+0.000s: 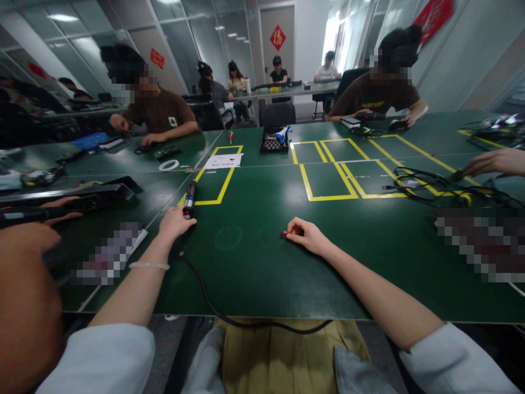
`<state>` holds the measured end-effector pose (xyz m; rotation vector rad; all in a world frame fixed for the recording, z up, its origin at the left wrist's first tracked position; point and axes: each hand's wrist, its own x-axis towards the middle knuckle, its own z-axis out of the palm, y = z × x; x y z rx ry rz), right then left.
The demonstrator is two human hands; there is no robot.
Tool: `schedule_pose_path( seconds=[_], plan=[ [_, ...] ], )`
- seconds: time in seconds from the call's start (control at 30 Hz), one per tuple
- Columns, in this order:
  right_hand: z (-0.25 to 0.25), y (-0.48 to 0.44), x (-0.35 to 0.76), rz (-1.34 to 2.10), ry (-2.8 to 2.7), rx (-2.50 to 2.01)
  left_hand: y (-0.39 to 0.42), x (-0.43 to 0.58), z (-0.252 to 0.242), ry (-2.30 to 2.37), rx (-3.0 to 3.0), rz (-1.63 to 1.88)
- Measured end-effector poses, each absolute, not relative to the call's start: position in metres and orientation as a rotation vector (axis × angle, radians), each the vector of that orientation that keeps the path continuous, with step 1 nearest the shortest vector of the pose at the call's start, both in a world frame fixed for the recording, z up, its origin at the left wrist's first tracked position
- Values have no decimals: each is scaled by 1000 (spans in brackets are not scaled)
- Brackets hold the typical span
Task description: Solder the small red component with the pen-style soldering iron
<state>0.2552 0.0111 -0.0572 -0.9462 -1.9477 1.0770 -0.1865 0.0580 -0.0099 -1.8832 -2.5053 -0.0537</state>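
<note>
On the green table, my left hand (175, 223) is closed around the lower part of a black cylindrical tool (190, 198) that looks like an electric screwdriver. A black cable (211, 301) runs from beneath that hand over the table's front edge, towards my lap. To the right, my right hand (307, 235) pinches a small red piece (284, 234) between thumb and fingertips, just above or on the tabletop. Its exact kind is too small to tell. Two faint chalk-like circles mark the surface between my hands, the clearer one (228, 237) on the left.
Yellow tape rectangles (330, 198) mark the green table (262, 279). A paper label (223, 160), a black tray (274, 143) and a white tape roll (168, 165) lie farther back. Black cables (414, 183) lie right. Co-workers sit opposite; other people's hands reach in at both sides.
</note>
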Motion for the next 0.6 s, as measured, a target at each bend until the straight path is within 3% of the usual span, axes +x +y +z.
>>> schedule_pose_path(
  seconds=[0.6],
  plan=[
    [-59, 10, 254, 765, -2016, -938, -9, 42, -23, -1919, -2440, -336]
  ],
)
